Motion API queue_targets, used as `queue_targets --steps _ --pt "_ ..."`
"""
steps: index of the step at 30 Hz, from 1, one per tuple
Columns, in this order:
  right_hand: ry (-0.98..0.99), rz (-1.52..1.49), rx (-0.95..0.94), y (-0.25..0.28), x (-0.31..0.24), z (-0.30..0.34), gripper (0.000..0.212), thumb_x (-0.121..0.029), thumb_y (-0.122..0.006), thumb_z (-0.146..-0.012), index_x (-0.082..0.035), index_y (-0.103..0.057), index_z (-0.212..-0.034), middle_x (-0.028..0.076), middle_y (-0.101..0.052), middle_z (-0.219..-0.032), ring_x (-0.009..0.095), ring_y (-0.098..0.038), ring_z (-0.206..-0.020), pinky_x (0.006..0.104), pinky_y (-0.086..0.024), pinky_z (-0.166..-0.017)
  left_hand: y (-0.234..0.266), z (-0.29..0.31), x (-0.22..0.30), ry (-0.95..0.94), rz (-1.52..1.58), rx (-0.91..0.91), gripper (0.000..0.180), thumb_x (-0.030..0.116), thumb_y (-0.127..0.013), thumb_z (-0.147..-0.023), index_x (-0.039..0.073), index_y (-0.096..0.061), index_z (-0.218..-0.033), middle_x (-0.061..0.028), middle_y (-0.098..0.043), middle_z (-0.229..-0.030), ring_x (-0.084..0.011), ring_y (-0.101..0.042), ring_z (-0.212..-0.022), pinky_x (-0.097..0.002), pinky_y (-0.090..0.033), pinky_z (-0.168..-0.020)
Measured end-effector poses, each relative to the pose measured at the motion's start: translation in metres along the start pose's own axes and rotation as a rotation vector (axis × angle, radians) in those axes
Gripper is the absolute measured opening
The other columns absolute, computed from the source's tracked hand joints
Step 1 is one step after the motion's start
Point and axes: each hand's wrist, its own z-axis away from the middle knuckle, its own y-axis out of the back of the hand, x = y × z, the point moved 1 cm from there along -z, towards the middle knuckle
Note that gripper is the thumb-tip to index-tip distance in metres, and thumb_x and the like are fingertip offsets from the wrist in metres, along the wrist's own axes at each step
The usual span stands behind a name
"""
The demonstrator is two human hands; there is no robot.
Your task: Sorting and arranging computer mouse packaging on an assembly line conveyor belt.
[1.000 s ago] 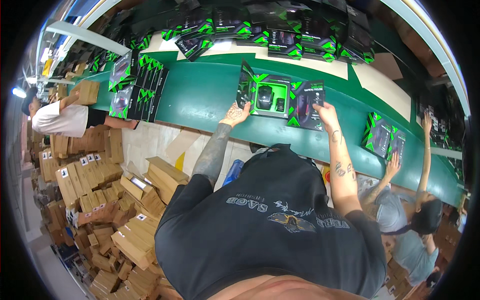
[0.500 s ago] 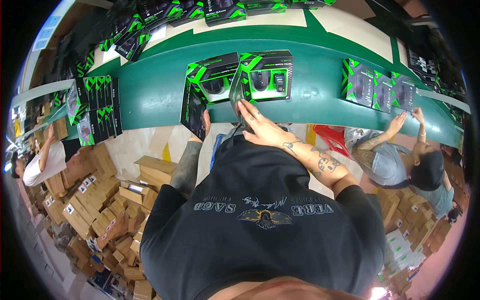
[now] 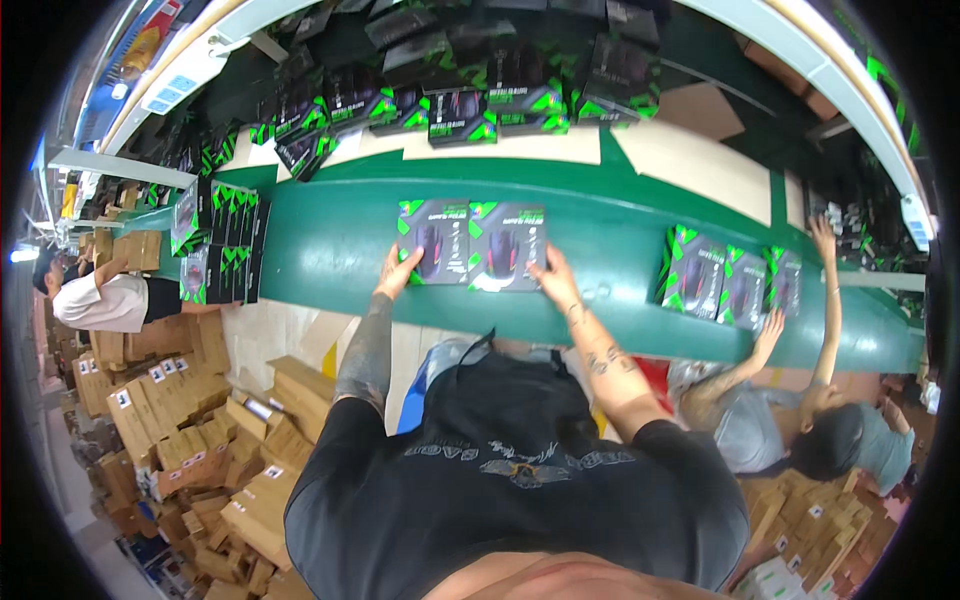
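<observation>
Two flat black-and-green computer mouse boxes lie side by side on the green workbench [image 3: 330, 250], their covers closed and a mouse pictured on each. My left hand [image 3: 398, 272] grips the lower left edge of the left mouse box [image 3: 436, 240], its thumb resting on the cover. At the lower right edge of the right mouse box [image 3: 507, 245], my right hand [image 3: 553, 274] holds on in the same way, thumb on top. The inner edges of the two boxes touch. Fingers under or behind the outer sides are partly hidden.
A block of stacked mouse boxes [image 3: 225, 245] stands on the left. Three more boxes [image 3: 741, 285] lie to the right, near a co-worker's hand [image 3: 768, 335]. Many boxes are heaped [image 3: 460, 100] along the far side. Brown cartons [image 3: 180, 410] pile up behind me at left.
Both box covers, open before with the mouse inside showing, are now closed. My hands have moved to the outer edges of the pair. The view has tilted upward.
</observation>
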Motion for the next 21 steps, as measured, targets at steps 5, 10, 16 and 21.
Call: queue_targets --steps 5,10,16,21 --pt "-0.066 -0.422 0.163 0.007 -0.022 -0.010 0.058 -0.011 -0.064 -0.082 -0.005 -0.038 -0.134 0.014 -0.040 -0.135 0.022 -0.038 -0.124 0.0318 -0.032 -0.101 -0.005 0.013 0.016 -0.069 0.666 -0.166 0.058 0.010 -0.061 -0.085 0.004 -0.034 -0.136 -0.0044 -0.050 -0.125 -0.0147 -0.050 -0.110 -0.0277 -0.041 -0.092" --pt "0.240 0.064 0.430 0.066 -0.133 -0.075 0.054 -0.021 -0.058 -0.088 0.001 -0.037 -0.133 0.015 -0.040 -0.136 0.023 -0.035 -0.127 0.0322 -0.026 -0.105 0.026 -0.040 0.135 -0.440 0.880 -0.278 0.067 0.016 -0.059 -0.088 0.005 -0.020 -0.141 -0.0099 -0.040 -0.135 -0.0163 -0.043 -0.119 -0.0292 -0.034 -0.099" --pt "0.531 0.055 1.090 0.115 -0.205 -0.150 0.033 -0.016 -0.057 -0.088 0.004 -0.050 -0.114 0.014 -0.056 -0.110 0.021 -0.054 -0.099 0.0326 -0.043 -0.089 0.066 -0.095 0.188 -0.845 0.612 0.037 0.063 0.029 -0.059 -0.086 0.003 -0.032 -0.136 -0.0148 -0.023 -0.145 -0.0251 -0.030 -0.130 -0.0331 -0.030 -0.103" --pt "0.571 0.343 0.562 -0.027 -0.239 -0.217 0.029 -0.014 -0.057 -0.087 0.001 -0.053 -0.111 0.010 -0.058 -0.106 0.018 -0.056 -0.094 0.0292 -0.045 -0.084 0.166 -0.168 0.014 -0.738 0.085 0.733 0.043 0.019 -0.066 -0.075 0.004 -0.053 -0.112 -0.0198 -0.043 -0.126 -0.0356 -0.044 -0.115 -0.0435 -0.038 -0.094"
